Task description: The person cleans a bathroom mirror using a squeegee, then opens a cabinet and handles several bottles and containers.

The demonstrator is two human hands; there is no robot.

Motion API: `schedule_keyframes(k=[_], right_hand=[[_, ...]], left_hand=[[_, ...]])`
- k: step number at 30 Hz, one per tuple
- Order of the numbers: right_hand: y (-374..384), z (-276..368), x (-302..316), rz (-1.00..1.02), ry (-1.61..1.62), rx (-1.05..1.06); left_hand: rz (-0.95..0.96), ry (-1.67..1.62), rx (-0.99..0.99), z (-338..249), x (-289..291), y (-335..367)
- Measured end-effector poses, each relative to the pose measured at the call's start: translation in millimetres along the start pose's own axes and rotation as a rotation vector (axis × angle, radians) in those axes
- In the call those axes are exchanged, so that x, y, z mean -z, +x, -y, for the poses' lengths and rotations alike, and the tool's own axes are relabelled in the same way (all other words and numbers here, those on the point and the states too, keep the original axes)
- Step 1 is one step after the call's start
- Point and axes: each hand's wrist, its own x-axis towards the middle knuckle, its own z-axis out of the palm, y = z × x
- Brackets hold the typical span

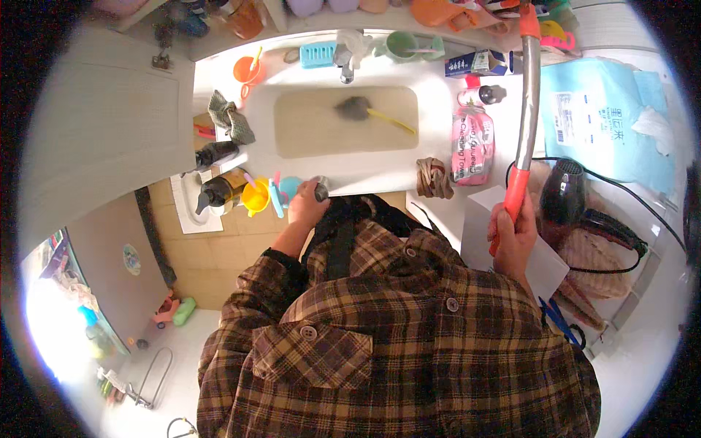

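Note:
My right hand is wrapped round the red grip of a long metal tube tool with red ends. The tool stands up along the right side of the washbasin, its far end reaching the shelf. At the basin's front left edge, my left hand is closed round a small dark grey, roundish thing, mostly hidden by the fingers. Beside that hand are a light blue cup and a yellow cup. Cloudy water fills the white basin, with a dark clump and a yellow stick in it.
Behind the basin stand a faucet, a blue soap dish and a green cup. To the right lie a pink towel pack, a blue tissue pack and a black hair dryer with its cord. A cabinet door stands left.

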Motion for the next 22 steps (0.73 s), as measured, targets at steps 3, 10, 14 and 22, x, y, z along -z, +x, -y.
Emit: schedule_keyframes(k=[3,10,14,22], right_hand=[[0,-2,2,-0.003,0.012,0.014],[2,-8,3,0.014,0.021,0.044],[-1,-2,3,0.002,0.038,0.034],[1,-6,12,0.061,0.062,0.161]], left_hand=[[-0.015,0.062,-0.083,12,-6,4],[0.011,0.128,-0.04,2,-2,3],[0.017,0.188,0.022,-6,5,0],[0.059,0.408,0.069,-28,24,-11]])
